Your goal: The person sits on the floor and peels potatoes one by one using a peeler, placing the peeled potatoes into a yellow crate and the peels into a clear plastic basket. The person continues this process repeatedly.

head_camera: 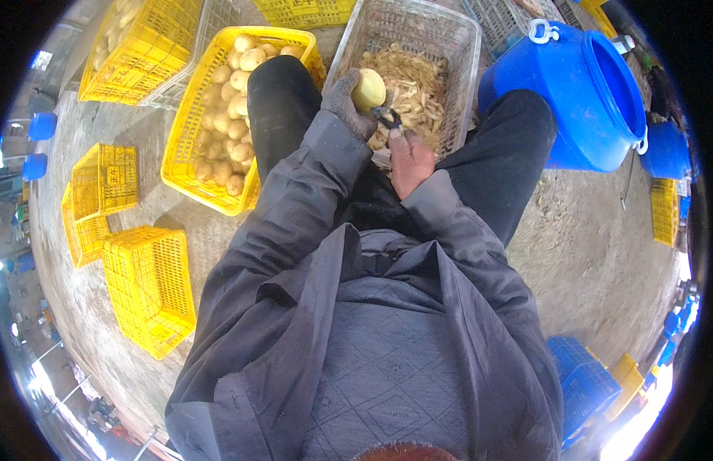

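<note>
My left hand, in a grey knitted glove, holds a round, pale yellow fruit or vegetable over a greyish plastic crate. My bare right hand grips a small peeler with a dark head. Its head is close to the lower side of the round piece; whether blade and skin touch I cannot tell. Below both hands, a heap of pale peelings lies in the crate between my knees. By my left knee stands a yellow plastic crate holding many round, pale yellow pieces.
A large blue plastic drum with white handles leans beside my right knee. Another filled yellow crate stands at the upper left. On the concrete floor to my left lie several yellow crates. A blue crate is behind me at right.
</note>
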Demonstrator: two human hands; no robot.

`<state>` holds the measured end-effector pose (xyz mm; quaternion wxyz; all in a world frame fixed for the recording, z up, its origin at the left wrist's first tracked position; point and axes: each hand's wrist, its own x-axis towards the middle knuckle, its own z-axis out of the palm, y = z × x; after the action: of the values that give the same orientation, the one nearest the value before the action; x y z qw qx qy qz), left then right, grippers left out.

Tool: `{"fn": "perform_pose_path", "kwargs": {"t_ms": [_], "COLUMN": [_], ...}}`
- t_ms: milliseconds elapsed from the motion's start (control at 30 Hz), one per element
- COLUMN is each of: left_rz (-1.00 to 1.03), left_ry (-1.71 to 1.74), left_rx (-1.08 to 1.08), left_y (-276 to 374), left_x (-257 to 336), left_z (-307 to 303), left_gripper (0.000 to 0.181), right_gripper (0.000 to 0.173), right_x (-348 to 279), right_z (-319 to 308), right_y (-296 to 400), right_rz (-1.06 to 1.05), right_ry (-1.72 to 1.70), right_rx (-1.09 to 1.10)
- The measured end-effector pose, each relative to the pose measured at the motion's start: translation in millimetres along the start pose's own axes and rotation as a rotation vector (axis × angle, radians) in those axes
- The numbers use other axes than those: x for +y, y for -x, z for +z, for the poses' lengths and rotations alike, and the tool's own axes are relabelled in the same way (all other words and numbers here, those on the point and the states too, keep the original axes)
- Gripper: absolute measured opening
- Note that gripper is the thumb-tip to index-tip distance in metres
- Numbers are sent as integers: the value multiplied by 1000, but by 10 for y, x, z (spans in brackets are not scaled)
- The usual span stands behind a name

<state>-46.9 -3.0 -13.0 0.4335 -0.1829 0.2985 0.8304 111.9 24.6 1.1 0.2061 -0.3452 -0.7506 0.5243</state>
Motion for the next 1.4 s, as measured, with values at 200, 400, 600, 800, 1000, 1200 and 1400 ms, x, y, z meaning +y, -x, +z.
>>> {"fn": "perform_pose_path", "kwargs": {"t_ms": [200,400,600,800,1000,1200,1400], "left_rz": [-74,94,103,77,287,124,212], "left_ry": [11,-98,-69,69,-384,-62,-286], "left_rx": [-17,110,58,-74,-397,-203,-173], "left_y": [11,-48,-52,115,-154,111,6], "left_x": [-33,-41,-18,15,-31,-96,-168], "left_z": [11,-19,-58,45,-267,92,29], "left_gripper": [26,26,32,31,34,27,21], "right_gripper": [39,40,42,37,36,35,33], "right_x": [-10,77,290,495,156,175,225], "right_z": [38,157,106,73,-66,-100,-3], "right_y": [-114,34,21,-25,-26,-57,-96], "right_rz": [-34,-64,-11,137,364,408,291], "right_ry": [89,249,102,-253,-573,-650,-600], "right_rx": [69,6,-152,-197,-89,-47,5]}}
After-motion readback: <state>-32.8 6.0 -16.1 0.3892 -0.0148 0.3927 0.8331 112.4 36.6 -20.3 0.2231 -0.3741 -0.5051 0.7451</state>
